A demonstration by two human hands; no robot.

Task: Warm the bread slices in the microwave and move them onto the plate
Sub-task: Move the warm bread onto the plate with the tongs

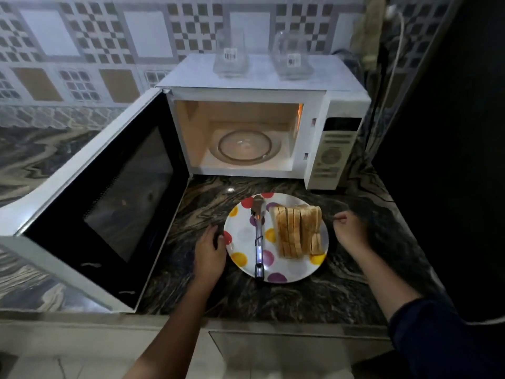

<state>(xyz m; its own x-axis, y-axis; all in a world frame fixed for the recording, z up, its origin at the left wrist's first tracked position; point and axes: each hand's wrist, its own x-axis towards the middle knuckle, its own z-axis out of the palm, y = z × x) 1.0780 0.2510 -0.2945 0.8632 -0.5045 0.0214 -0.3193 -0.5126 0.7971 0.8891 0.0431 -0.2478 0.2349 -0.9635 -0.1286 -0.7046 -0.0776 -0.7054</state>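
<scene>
A row of several bread slices (299,231) stands on edge on the right half of a white plate (240,236) with coloured dots. Metal tongs (258,236) lie on the plate's left half. The plate sits on the dark marble counter in front of the white microwave (314,127). Its door (114,192) hangs wide open to the left, the inside is lit and the glass turntable (244,146) is bare. My left hand (209,248) grips the plate's left rim. My right hand (349,228) hovers just right of the plate with loosely curled fingers, holding nothing.
Two clear glass containers (232,56) (292,60) stand on top of the microwave. A white cable (393,50) runs down the wall at the right. The open door blocks the counter on the left. A dark surface (451,132) closes off the right side.
</scene>
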